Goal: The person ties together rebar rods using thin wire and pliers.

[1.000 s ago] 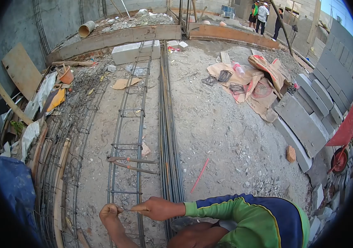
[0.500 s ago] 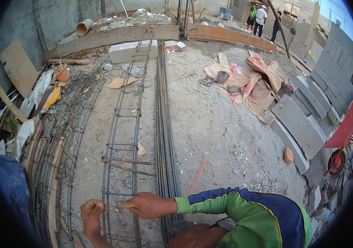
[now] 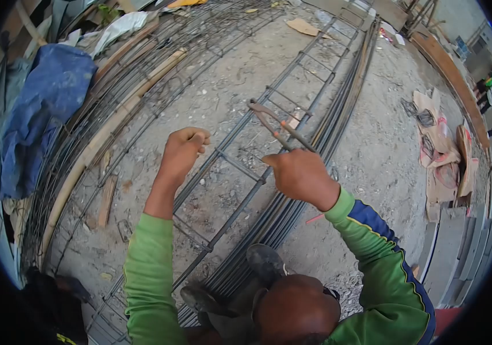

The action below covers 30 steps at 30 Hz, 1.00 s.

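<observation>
Fingers pinched together, my left hand (image 3: 185,150) is raised just left of the long rebar cage (image 3: 239,165); whatever it may hold is too small to make out. Over the cage's right side is my right hand (image 3: 303,177), closed with thumb and finger around a thin wire (image 3: 253,154) that points toward the left. A pair of rusty pincers (image 3: 256,107) with orange marks lies across the cage just beyond my right hand. The ends of its handles are close to the knuckles. A bundle of long steel bars (image 3: 344,109) runs along the cage's right side.
More rebar cages and a long wooden pole (image 3: 93,146) lie to the left, beside a blue tarp (image 3: 56,86). Torn paper sacks (image 3: 444,146) and grey blocks (image 3: 456,247) are on the right. Other people (image 3: 490,95) stand far off. Two dark boots (image 3: 264,261) are near the bars.
The view has turned and tilted down. My hands, close together with a wire between them before, are now apart. The pincers still lie across the cage.
</observation>
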Tool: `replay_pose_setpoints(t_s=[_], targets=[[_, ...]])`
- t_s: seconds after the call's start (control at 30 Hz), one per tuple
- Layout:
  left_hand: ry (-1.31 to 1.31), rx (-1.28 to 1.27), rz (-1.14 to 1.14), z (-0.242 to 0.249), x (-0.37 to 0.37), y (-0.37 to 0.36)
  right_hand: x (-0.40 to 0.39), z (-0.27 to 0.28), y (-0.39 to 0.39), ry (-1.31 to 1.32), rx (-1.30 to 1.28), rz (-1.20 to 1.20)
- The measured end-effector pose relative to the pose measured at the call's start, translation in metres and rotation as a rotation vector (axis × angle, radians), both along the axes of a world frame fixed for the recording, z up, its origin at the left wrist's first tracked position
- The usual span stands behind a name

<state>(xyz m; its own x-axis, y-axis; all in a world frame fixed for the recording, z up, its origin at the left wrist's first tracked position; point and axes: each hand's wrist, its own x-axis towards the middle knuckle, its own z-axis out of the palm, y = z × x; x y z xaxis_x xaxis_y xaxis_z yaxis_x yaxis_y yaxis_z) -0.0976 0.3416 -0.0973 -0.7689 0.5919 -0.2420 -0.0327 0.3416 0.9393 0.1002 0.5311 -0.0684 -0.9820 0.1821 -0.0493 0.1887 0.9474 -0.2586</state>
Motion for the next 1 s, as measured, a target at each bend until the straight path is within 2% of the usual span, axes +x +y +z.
replay_pose_setpoints(t_s=[0.17,0.23,0.33,0.43,0.53,0.63,0.73,0.83,0.97,1.0], targets=[[-0.035,-0.092,-0.005,-0.027,-0.014,0.007,-0.027,-0.023,-0.006,-0.022,0.027,0.075],[-0.12,-0.269,-0.007,-0.026,-0.016,0.012,-0.041,-0.028,-0.012,-0.085,-0.024,0.071],[-0.257,-0.378,-0.056,-0.028,-0.022,0.015,-0.055,-0.034,-0.022,-0.081,-0.008,0.028],[-0.336,-0.345,-0.053,-0.026,-0.02,0.013,-0.065,-0.018,-0.026,-0.201,-0.093,-0.027],[-0.372,-0.368,-0.035,-0.014,-0.015,0.014,-0.068,-0.018,-0.028,-0.195,-0.119,0.001],[-0.379,-0.319,-0.038,-0.026,-0.018,0.012,-0.073,-0.024,-0.031,-0.173,-0.143,-0.045],[-0.401,-0.299,0.029,-0.035,-0.021,0.01,-0.073,-0.026,-0.03,-0.255,-0.084,-0.032],[-0.376,-0.204,0.074,-0.05,-0.025,0.007,-0.065,-0.015,-0.027,-0.212,-0.02,-0.031],[-0.38,-0.185,0.056,-0.053,-0.024,0.004,-0.07,-0.021,-0.011,-0.253,-0.037,-0.021],[-0.388,-0.203,0.051,-0.05,-0.023,0.005,-0.071,-0.028,-0.008,-0.168,-0.043,-0.057]])
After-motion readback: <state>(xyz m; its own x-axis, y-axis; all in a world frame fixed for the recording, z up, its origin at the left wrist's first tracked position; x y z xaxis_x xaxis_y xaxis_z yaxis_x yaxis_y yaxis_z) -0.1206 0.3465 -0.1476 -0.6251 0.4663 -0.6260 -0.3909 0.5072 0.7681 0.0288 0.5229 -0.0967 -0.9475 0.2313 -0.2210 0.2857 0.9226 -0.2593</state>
